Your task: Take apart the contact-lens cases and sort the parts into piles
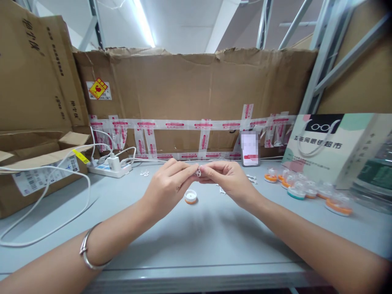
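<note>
My left hand (pixel 170 183) and my right hand (pixel 229 179) meet above the middle of the grey table (pixel 171 249). Between their fingertips is a small white piece (pixel 198 172), pinched from both sides; its finer shape is too small to tell. Just below the hands stands a round white cap with an orange base (pixel 190 197). Small white parts (pixel 222 190) lie partly behind my right hand, and more white parts (pixel 252 179) are to its right. Another few white bits (pixel 144 173) rest on the table left of my left hand.
Several clear-topped orange and teal containers (pixel 296 191) stand at the right, before a paper bag (pixel 324 151) and a large bottle (pixel 375 175). A phone (pixel 250 149) leans at the back. A power strip (pixel 110 168), white cable (pixel 88 196) and open carton (pixel 36 175) occupy the left.
</note>
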### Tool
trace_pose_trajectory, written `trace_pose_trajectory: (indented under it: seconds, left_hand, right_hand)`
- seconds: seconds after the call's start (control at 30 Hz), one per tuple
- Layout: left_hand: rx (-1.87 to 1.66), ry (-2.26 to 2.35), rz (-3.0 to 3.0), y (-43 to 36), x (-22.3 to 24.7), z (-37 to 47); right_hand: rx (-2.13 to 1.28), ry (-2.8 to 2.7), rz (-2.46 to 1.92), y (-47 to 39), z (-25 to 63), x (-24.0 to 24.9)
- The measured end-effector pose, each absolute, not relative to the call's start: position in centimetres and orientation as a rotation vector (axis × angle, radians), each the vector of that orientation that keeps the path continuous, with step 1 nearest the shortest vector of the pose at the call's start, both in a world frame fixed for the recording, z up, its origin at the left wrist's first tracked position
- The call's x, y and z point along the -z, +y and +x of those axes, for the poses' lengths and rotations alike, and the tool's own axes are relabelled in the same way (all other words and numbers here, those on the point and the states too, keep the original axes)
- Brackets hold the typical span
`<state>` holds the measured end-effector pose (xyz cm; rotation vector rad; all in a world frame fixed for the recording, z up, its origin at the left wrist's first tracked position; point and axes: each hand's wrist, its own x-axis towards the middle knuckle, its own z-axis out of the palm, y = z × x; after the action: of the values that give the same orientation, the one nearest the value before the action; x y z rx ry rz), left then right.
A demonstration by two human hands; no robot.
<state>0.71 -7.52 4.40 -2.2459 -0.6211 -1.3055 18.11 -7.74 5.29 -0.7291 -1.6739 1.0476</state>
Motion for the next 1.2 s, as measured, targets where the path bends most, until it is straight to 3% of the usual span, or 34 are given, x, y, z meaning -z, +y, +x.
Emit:
trace_pose_trajectory:
  seconds: [0.27,0.93,1.2]
  left_hand:
    - [1.191,-0.601,-2.261,-7.9,-3.8,0.9]
    - [0.953,-0.747,-2.313,-6.7,-1.6,1.0]
    - [1.075,-0.741,-2.38,-6.1,-2.2,0.5]
  right_hand:
    - [-0.719,-1.778,-0.803,-8.4,17.7,-4.3]
    - [-1.092,-1.604,-0.82,-6.2,17.5,-1.9]
    - [-1.288,-1.568,-0.867,-6.1,17.7,-2.8]
